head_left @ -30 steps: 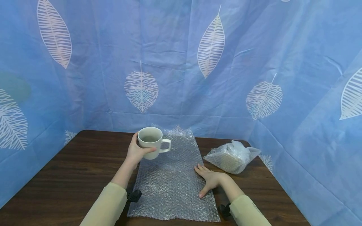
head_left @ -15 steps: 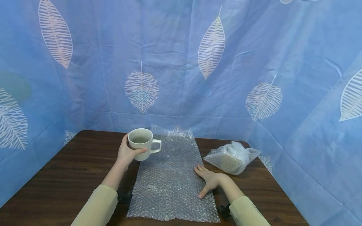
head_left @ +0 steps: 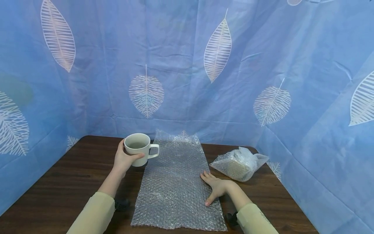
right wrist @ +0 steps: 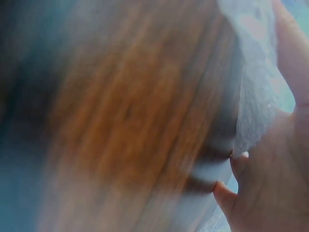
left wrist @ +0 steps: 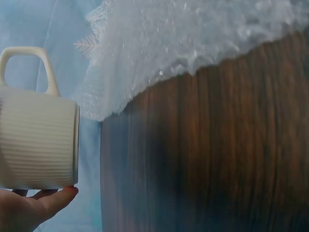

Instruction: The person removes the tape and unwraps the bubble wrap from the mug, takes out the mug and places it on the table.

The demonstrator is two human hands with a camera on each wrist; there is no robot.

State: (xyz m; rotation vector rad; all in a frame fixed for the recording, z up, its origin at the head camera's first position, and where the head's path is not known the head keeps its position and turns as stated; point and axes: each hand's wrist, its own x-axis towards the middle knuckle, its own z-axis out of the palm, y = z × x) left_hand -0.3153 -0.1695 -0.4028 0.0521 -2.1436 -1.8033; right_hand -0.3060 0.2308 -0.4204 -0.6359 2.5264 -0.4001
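My left hand (head_left: 124,159) grips a white mug (head_left: 139,156) from its left side, the thumb across the front. The mug stands upright with its handle pointing right, just left of a flat sheet of bubble wrap (head_left: 175,188). Its ribbed side and handle show in the left wrist view, where the mug (left wrist: 38,137) appears above the fingers. On the right edge of the sheet rests my right hand (head_left: 216,188), fingers spread. In the right wrist view the right hand (right wrist: 270,179) has its fingertips at the table, with bubble wrap beside the thumb.
A bundle in bubble wrap (head_left: 239,164) sits on the table at the right, beyond the right hand. The dark wooden table (head_left: 67,182) reaches back to a blue curtain (head_left: 181,97) with white leaf prints. The far end of the sheet rises against that curtain.
My left hand has carried the mug leftward, from over the bubble wrap to beside its left edge. The right hand and the wrapped bundle stay in place.
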